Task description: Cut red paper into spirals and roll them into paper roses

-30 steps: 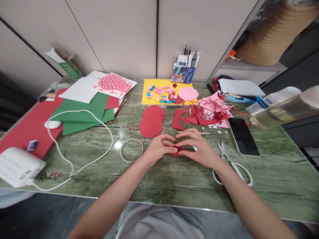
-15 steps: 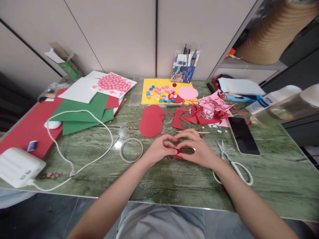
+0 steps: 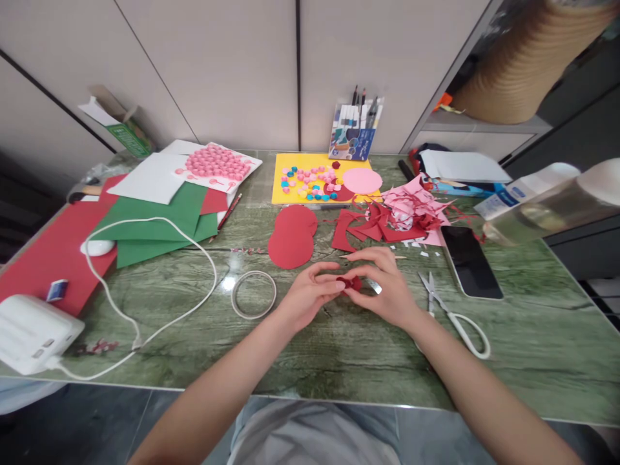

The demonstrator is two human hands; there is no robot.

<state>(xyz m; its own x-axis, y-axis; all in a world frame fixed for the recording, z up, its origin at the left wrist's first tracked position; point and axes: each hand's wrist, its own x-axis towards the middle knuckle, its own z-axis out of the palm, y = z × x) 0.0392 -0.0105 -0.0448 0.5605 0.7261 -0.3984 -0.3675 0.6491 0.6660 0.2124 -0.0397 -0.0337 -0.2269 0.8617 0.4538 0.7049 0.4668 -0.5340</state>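
Between my two hands, above the green table, is a small dark red piece of curled paper (image 3: pixel 352 283). My left hand (image 3: pixel 314 292) pinches its left side with thumb and fingers. My right hand (image 3: pixel 382 284) grips its right side, thumb below and fingers arched over it. Fingertips cover part of the paper. Beyond my hands lie red paper circles (image 3: pixel 291 237), overlapping, and red paper scraps (image 3: pixel 346 230). A roll of tape (image 3: pixel 254 294) lies flat to the left of my left hand. White-handled scissors (image 3: pixel 455 316) rest right of my right hand, partly behind my forearm.
A yellow sheet (image 3: pixel 279 194) holds small coloured paper rolls at the back. Pink crumpled scraps (image 3: pixel 407 203) and a phone (image 3: pixel 471 263) are at right, near a clear bottle (image 3: pixel 542 216). At left are green paper (image 3: pixel 145 223), a white cable (image 3: pixel 213 258) and a white charger (image 3: pixel 36 332).
The red paper has been turned and raised slightly between my fingers; more of it shows on the right. Both hands stay close together. The view has shifted a little.
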